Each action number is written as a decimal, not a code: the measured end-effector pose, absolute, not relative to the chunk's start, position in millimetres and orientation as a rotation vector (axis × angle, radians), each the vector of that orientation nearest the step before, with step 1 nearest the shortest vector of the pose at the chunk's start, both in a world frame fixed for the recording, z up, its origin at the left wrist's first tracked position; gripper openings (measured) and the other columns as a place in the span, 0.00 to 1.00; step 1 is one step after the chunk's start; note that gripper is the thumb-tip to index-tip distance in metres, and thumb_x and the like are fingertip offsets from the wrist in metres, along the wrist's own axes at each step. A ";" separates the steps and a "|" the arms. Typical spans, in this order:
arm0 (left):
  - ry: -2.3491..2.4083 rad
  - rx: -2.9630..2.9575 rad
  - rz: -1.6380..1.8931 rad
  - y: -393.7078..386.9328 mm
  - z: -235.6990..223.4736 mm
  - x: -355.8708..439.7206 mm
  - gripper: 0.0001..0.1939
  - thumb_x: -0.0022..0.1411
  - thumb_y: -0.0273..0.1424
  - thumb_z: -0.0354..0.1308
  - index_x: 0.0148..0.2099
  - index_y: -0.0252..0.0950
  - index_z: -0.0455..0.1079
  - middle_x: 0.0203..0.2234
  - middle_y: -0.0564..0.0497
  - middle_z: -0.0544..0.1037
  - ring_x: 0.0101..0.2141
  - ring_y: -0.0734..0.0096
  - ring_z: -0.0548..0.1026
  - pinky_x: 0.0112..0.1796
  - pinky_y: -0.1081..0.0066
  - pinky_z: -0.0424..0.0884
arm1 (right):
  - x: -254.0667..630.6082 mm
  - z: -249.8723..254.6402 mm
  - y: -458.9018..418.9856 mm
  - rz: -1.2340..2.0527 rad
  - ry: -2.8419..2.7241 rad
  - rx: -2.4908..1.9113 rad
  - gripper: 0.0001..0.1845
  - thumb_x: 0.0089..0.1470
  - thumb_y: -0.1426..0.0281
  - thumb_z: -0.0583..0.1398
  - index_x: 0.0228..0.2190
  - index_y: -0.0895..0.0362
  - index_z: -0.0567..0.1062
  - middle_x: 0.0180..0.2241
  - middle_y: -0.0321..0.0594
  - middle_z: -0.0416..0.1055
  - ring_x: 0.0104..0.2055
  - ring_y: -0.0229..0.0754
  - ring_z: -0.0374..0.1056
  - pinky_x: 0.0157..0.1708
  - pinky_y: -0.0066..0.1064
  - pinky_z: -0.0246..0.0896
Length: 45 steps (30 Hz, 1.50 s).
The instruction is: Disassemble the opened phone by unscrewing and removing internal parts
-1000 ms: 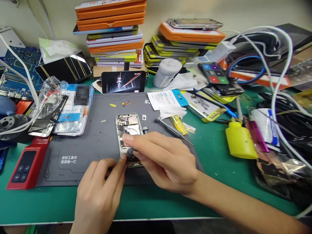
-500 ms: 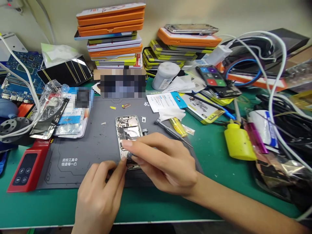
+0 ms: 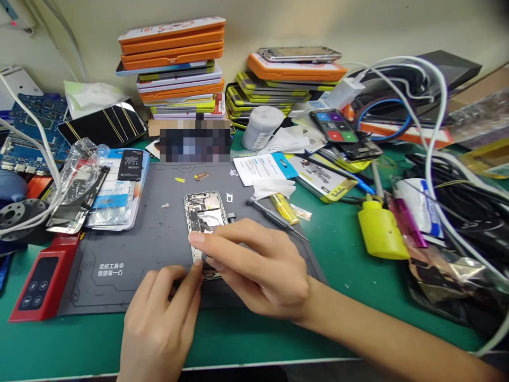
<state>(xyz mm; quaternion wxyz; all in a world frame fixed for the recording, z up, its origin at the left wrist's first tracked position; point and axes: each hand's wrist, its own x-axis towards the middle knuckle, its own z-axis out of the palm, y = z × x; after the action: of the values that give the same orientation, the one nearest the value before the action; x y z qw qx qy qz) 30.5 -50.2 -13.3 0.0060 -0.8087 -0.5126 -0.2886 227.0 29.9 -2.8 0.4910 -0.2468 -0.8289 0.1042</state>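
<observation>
A: can't see the lower half of that opened phone [image 3: 204, 215] on the grey mat [image 3: 143, 239], right hand [image 3: 260, 265] covers it lol. holding anything?

B: fingers are bunched, but can't tell what's pinched. Left hand's [image 3: 159, 313] fingers are together at the phone's lower-left edge, can't tell if gripping.

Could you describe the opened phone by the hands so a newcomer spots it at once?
Find the gray mat on the green table. Near its middle, partly under the right hand, with the left hand at its near end, lies the phone. Unlike the small white tray and screwdriver nearby, it has a pale frame around bare inner parts.
</observation>
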 end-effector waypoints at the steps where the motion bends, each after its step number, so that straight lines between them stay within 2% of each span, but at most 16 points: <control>1: -1.603 -2.532 -0.907 -50.3 -13.2 30.9 0.08 0.78 0.22 0.57 0.53 0.33 0.76 0.40 0.47 0.76 0.37 0.66 0.73 0.42 0.65 0.69 | 227.2 -2.3 30.0 0.260 -2.007 -0.591 0.27 0.65 0.82 0.59 0.63 0.56 0.75 0.43 0.43 0.81 0.42 0.41 0.80 0.43 0.32 0.80; 10: -1.630 -2.532 -0.910 -51.2 -13.6 30.6 0.09 0.78 0.22 0.57 0.55 0.34 0.76 0.40 0.48 0.76 0.37 0.67 0.72 0.42 0.65 0.68 | 228.3 1.3 30.3 0.276 -2.013 -0.588 0.25 0.65 0.83 0.58 0.61 0.57 0.75 0.43 0.43 0.81 0.43 0.41 0.79 0.43 0.31 0.80; 14: -1.636 -2.530 -0.917 -50.8 -13.5 30.7 0.08 0.78 0.22 0.57 0.55 0.34 0.76 0.39 0.48 0.76 0.37 0.67 0.72 0.42 0.65 0.68 | 229.2 1.5 30.8 0.262 -2.029 -0.596 0.21 0.65 0.83 0.59 0.57 0.59 0.77 0.40 0.42 0.80 0.40 0.40 0.78 0.42 0.31 0.79; 22: -1.630 -2.533 -0.926 -50.4 -13.3 30.6 0.10 0.78 0.21 0.58 0.56 0.33 0.76 0.39 0.48 0.76 0.37 0.67 0.72 0.43 0.66 0.68 | 229.3 1.6 31.8 0.275 -2.029 -0.593 0.21 0.66 0.83 0.59 0.57 0.59 0.77 0.42 0.43 0.81 0.43 0.39 0.78 0.46 0.31 0.79; 25: -1.632 -2.530 -0.931 -50.3 -12.5 31.3 0.10 0.78 0.22 0.58 0.56 0.32 0.76 0.39 0.48 0.76 0.37 0.68 0.71 0.43 0.66 0.68 | 230.0 2.5 31.0 0.305 -2.034 -0.588 0.23 0.65 0.84 0.58 0.58 0.59 0.76 0.45 0.44 0.82 0.45 0.39 0.79 0.47 0.30 0.79; 29: -1.627 -2.532 -0.936 -50.4 -11.8 31.5 0.10 0.78 0.22 0.58 0.57 0.33 0.76 0.39 0.49 0.76 0.37 0.67 0.71 0.42 0.66 0.68 | 230.5 3.1 29.6 0.276 -2.034 -0.618 0.22 0.67 0.83 0.58 0.58 0.56 0.77 0.40 0.41 0.81 0.41 0.39 0.78 0.43 0.31 0.80; 36: -1.666 -2.552 -0.913 -52.3 -14.2 29.1 0.12 0.77 0.22 0.59 0.58 0.34 0.76 0.40 0.48 0.76 0.37 0.67 0.72 0.43 0.65 0.68 | 230.2 2.5 27.8 0.262 -2.034 -0.640 0.24 0.66 0.83 0.59 0.59 0.55 0.76 0.42 0.41 0.81 0.42 0.39 0.78 0.45 0.30 0.80; 41: -1.662 -2.545 -0.916 -51.8 -13.5 30.3 0.12 0.78 0.22 0.58 0.59 0.34 0.75 0.39 0.48 0.76 0.37 0.67 0.71 0.42 0.66 0.68 | 230.5 3.1 26.9 0.287 -2.032 -0.658 0.29 0.65 0.84 0.59 0.63 0.52 0.74 0.43 0.41 0.81 0.45 0.40 0.80 0.46 0.31 0.80; 45: -1.665 -2.546 -0.919 -51.7 -13.7 30.0 0.13 0.78 0.22 0.58 0.60 0.34 0.75 0.40 0.48 0.77 0.37 0.67 0.71 0.43 0.66 0.68 | 229.7 3.1 27.8 0.270 -2.023 -0.655 0.31 0.65 0.84 0.59 0.65 0.51 0.73 0.42 0.41 0.82 0.43 0.41 0.81 0.46 0.31 0.81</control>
<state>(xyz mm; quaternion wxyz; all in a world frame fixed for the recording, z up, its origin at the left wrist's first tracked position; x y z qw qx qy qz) 30.0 -51.7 -13.7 -0.0184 -0.8011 -0.5238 -0.2891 229.7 27.8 3.1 0.4785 -0.2682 -0.8288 0.1105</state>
